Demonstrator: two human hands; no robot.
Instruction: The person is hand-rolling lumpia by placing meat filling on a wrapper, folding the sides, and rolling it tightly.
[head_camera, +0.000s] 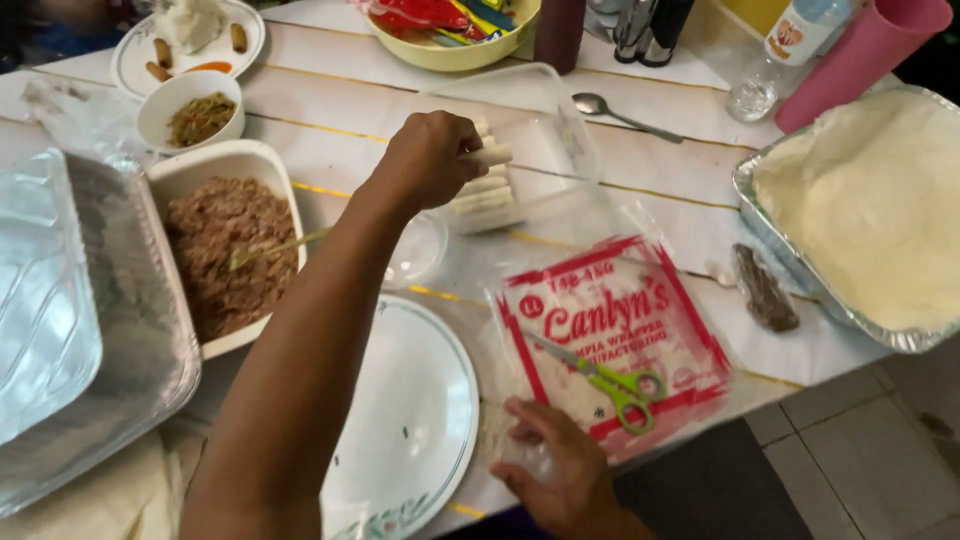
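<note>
Bright, even overhead light, white glare on the foil tray (120, 330), sheen on the clear plastic box (540, 130) beyond it, soft shadows, slight blur, dimmer floor (870, 450) far right

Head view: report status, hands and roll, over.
Left hand shut on a pale rolled wrapper over the clear container. Right hand open on the wrapper packet. Green scissors lying on the packet.
</note>
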